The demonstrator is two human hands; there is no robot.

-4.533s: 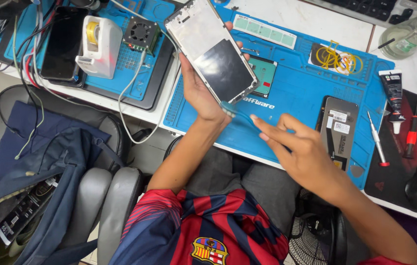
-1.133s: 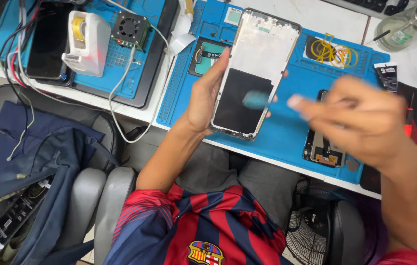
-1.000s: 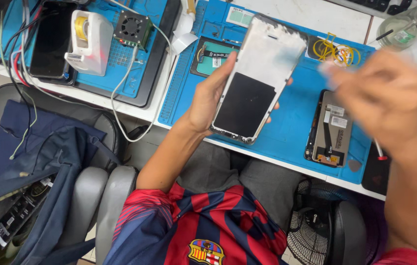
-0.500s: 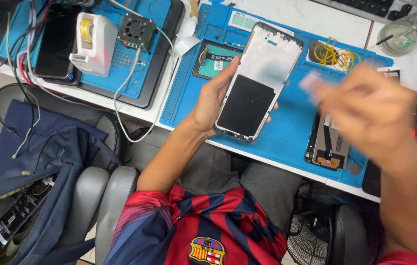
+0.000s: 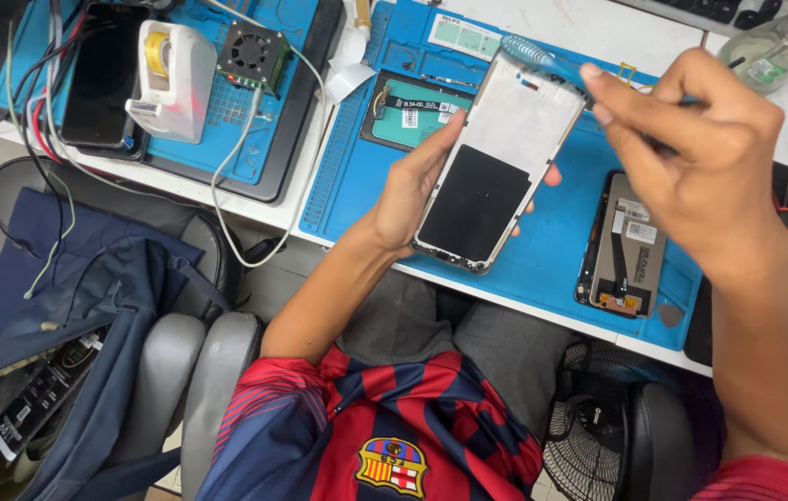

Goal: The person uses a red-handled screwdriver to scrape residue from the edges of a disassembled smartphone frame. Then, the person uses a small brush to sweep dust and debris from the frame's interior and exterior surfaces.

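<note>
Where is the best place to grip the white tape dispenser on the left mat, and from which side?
Probably grip the white tape dispenser across its two flat side walls, coming down from above. Its body is upright and blocky. Cables run beside it, and the small fan stands close by, so low sideways approaches look crowded.

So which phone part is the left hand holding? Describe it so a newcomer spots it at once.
Start at the blue mat. Above its near edge the left hand holds up a phone frame. Unlike the two parts lying flat on the mat, it is lifted, white on top, with a black rectangle below.
</note>
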